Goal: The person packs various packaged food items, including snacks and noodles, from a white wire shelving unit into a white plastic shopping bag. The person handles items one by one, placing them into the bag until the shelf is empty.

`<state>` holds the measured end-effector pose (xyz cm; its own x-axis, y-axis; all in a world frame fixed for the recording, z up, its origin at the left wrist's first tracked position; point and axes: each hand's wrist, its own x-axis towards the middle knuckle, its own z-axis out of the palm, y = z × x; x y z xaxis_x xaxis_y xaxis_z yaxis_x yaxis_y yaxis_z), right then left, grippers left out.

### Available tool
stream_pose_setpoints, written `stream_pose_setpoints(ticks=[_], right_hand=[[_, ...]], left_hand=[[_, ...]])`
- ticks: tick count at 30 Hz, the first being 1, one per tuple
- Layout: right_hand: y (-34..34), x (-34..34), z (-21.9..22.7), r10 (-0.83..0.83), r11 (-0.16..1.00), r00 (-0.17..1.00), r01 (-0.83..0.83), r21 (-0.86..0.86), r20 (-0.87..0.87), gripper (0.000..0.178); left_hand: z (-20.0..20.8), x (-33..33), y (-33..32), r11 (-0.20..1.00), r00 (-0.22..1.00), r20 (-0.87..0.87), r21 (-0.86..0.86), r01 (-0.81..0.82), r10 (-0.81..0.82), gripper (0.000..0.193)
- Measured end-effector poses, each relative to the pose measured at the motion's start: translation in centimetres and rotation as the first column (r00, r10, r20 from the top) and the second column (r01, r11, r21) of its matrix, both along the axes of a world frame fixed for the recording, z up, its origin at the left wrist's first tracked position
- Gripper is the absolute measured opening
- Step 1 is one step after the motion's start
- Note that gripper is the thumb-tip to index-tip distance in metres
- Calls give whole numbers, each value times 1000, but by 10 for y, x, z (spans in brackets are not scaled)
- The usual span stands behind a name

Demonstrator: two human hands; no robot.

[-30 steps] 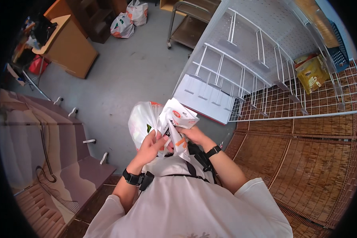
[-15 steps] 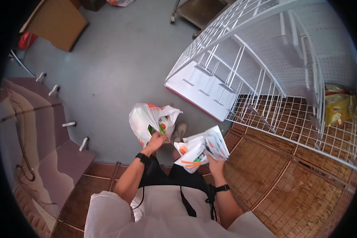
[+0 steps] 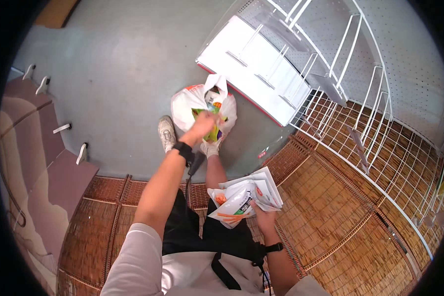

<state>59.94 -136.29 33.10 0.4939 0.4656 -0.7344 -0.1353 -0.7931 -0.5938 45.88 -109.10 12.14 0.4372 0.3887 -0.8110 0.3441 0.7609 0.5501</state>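
Note:
My left hand (image 3: 203, 125) reaches down into a white plastic bag (image 3: 186, 103) that stands open on the grey floor, its fingers closed among green and yellow packets (image 3: 212, 109) inside. Whether it grips one I cannot tell for sure. My right hand (image 3: 261, 214) holds a stack of white snack packets (image 3: 244, 196) with orange markings at waist height, over the woven mat.
A white wire rack (image 3: 360, 113) with a white base panel (image 3: 251, 74) stands at the upper right. Brown woven mats (image 3: 345, 222) cover the near floor. Maroon stepped shelving (image 3: 44, 163) lines the left. My shoes (image 3: 166, 133) stand beside the bag.
I have bent toward the floor. My left hand has lowered the white bag to the floor and gone into it, while my right hand has kept the packet stack, now lower right.

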Motion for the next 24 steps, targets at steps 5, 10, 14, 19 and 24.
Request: stream_pose_setpoints(ticks=[5,10,14,19,24], right_hand=[[35,3,-43,-4,996,996,11,83,-94,40],[92,-11,-123,-143,967,921,209,148,-362,45],[148,-27,-210,-385,877,647,478,-44,-659,35],[198,-35,-299,-520,854,763,455,-252,-384,30],[237,-37,-322,-109,987,982,125,97,-156,26]], left_hand=[[-24,-48,47,954,953,-73,-50,-297,293,28],[-20,-106,30,974,981,-98,-137,-180,168,18],[-10,-121,11,892,922,49,-281,-356,383,9],[-4,-119,16,860,872,115,-268,-434,476,18],[-6,-114,15,862,863,163,-274,-426,478,29]])
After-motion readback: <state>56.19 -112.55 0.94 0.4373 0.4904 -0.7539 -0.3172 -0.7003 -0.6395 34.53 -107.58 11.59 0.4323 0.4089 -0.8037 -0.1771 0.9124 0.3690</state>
